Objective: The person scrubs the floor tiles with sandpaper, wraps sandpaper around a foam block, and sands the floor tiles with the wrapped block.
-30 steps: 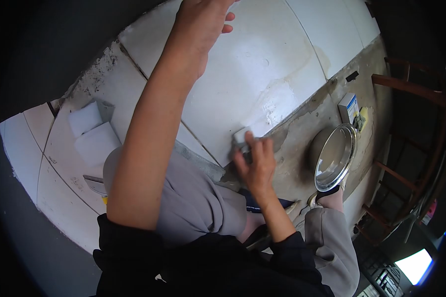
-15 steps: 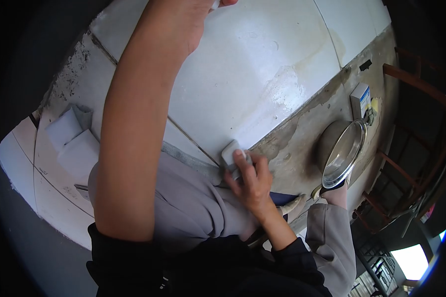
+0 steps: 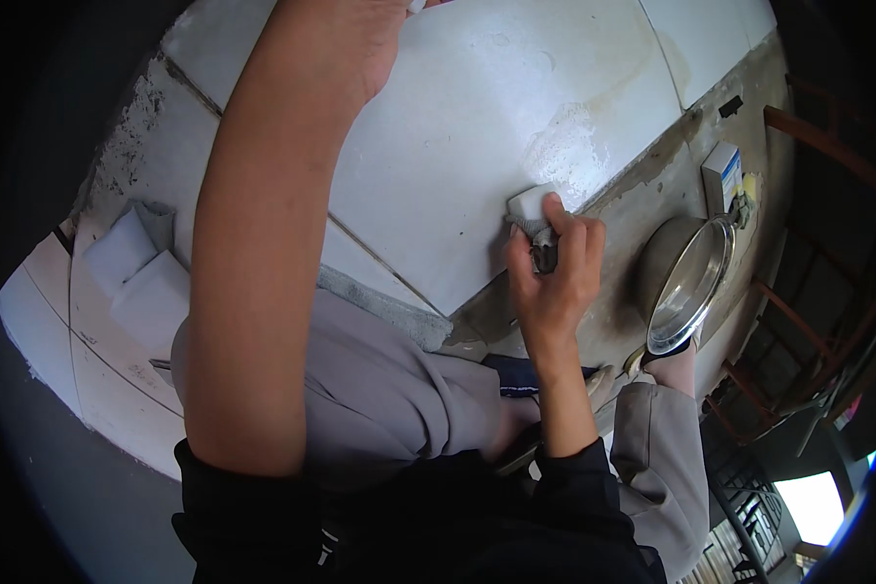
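Observation:
My right hand [image 3: 560, 277] is closed on a white-and-grey sponge [image 3: 532, 201], thumb and fingers gripping its grey side. The sponge presses on the white tiled surface [image 3: 438, 165], near the tile's edge and a wet, shiny patch. My left arm reaches across the view to the top edge, where my left hand [image 3: 375, 34] is mostly cut off. A small bit of something white shows beside it; its fingers are largely out of frame.
A metal basin [image 3: 686, 282] sits to the right, by my foot. Beyond it are a small white-and-blue box [image 3: 722, 178] and a yellow-and-grey item. White blocks [image 3: 151, 292] lie at left, and a grey cloth [image 3: 389, 307] lies by my knee. Dark wooden furniture [image 3: 827, 156] stands at far right.
My right hand has moved with the sponge up and to the right along the tile, away from my knee. The left arm is almost unchanged.

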The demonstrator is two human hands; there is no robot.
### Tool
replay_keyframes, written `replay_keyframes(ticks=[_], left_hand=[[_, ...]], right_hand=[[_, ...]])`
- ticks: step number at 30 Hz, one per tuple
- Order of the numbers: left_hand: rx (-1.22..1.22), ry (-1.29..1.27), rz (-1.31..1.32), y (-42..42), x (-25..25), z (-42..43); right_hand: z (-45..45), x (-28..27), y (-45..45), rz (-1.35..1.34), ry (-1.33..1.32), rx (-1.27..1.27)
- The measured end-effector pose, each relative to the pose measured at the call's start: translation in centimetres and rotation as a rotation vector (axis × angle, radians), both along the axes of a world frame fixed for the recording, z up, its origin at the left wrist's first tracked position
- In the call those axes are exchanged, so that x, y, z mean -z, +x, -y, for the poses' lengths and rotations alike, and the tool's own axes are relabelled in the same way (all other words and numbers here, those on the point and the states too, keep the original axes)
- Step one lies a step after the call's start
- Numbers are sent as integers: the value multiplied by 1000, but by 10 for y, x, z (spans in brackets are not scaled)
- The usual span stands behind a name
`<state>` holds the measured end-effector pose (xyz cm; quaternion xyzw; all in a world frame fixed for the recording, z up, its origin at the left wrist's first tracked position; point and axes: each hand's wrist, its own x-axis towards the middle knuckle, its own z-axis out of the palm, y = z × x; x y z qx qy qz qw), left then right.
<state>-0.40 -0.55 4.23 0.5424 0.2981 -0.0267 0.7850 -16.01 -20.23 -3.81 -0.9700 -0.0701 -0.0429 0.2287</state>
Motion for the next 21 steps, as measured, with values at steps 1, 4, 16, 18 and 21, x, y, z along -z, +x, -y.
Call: replay_keyframes(ticks=[1, 4, 16, 18, 21], left_hand=[[5, 6, -4, 1, -5, 2], [55, 15, -7, 5, -8, 1], [119, 4, 268, -7, 24, -27], [-18, 169, -6, 1, -1, -2], [50, 47, 200, -14, 9, -15]], right_hand=[[-5, 0, 1, -3, 2, 53], [-17, -16, -46, -135, 65, -119], [6, -7, -81, -123, 106, -331], [-5, -3, -73, -65, 99, -371], [-14, -2, -66, -97, 137, -399]])
